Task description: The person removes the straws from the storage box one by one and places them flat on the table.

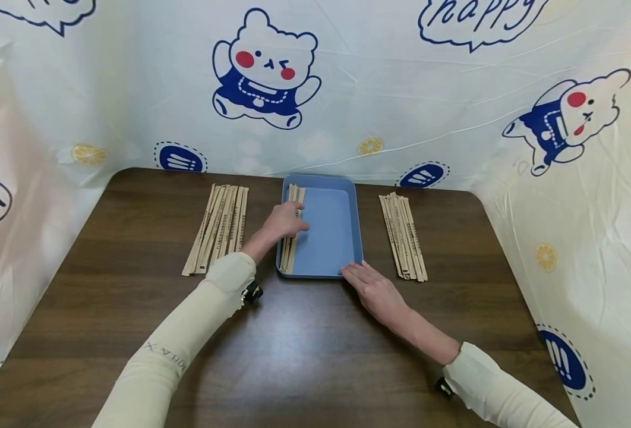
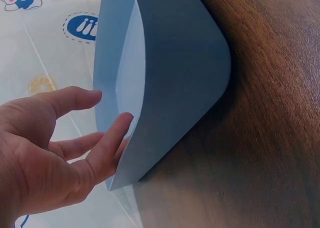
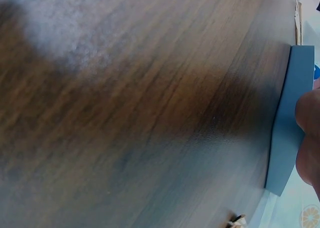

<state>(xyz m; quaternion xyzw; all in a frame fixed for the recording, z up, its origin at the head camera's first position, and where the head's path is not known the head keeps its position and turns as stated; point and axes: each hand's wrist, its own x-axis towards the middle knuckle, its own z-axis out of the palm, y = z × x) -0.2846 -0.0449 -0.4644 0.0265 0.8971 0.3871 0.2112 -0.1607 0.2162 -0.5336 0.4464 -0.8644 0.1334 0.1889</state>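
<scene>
A blue tray lies on the brown table. Along its left wall are a few slim paper-wrapped sticks with dark print, looking like wrapped chopsticks. My left hand reaches over them, partly covering them. In the left wrist view that left hand has thumb and fingers apart, with nothing seen between them; the sticks are hidden there behind the tray wall. With fingers extended, my right hand touches the tray's near right corner. Only part of the right hand shows against the tray side in the right wrist view.
Left of the tray lies a wide bundle of similar wrapped sticks, under the left forearm's near side. A narrower bundle lies to the right. A printed cloth hangs behind the table's far edge.
</scene>
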